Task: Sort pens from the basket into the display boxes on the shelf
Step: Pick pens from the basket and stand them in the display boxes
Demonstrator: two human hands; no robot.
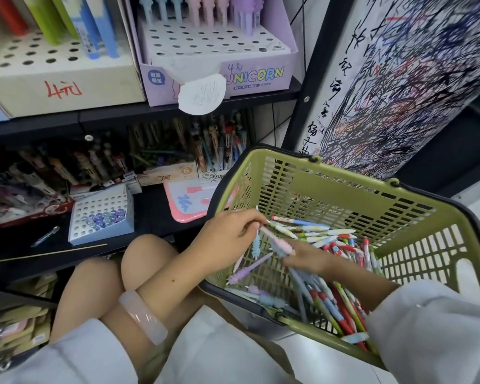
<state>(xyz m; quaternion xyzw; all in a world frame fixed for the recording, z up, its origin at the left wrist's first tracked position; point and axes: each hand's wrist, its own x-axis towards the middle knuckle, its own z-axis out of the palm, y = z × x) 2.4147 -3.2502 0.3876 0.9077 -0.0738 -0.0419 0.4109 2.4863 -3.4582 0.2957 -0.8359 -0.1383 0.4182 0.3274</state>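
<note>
Loose pens point(341, 275) lie heaped in the green basket point(416, 245). My left hand point(227, 239) pinches a pale blue ridged pen point(256, 245); my right hand point(305, 257) grips another pastel pen point(281, 246). The lilac Unicorn display box point(222, 76) stands on the shelf point(139, 112) above.

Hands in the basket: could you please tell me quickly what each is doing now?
Left hand: pinching a blue pen.
Right hand: gripping a pastel pen.
</note>
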